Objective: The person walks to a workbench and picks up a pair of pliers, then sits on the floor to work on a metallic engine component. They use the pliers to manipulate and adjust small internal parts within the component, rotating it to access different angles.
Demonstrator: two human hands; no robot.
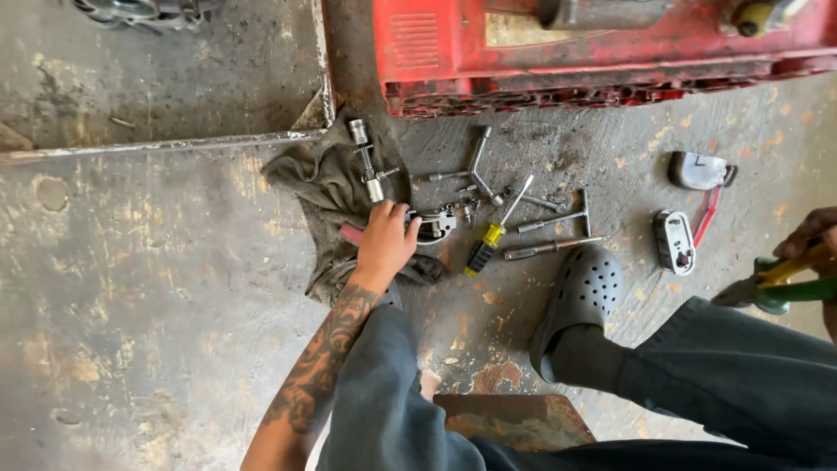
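My left hand (384, 244) reaches down onto a dirty grey rag (323, 179) on the concrete floor. Its fingers are closed around a tool with a red grip end (352, 233) and a metal head (433, 225). At the right edge of the view my right hand (809, 234) holds green-and-yellow-handled pliers (779, 292), jaws pointing left. A chrome socket extension (367, 162) lies on the rag just beyond my left hand.
Scattered right of the rag are a Y-shaped wrench (475, 167), a yellow-and-black screwdriver (485, 248), a T-handle (562, 217) and a steel rod (551, 249). My grey clog (582, 296) stands beside them. Two small white devices (676, 241) lie right. A red machine (610, 52) sits beyond.
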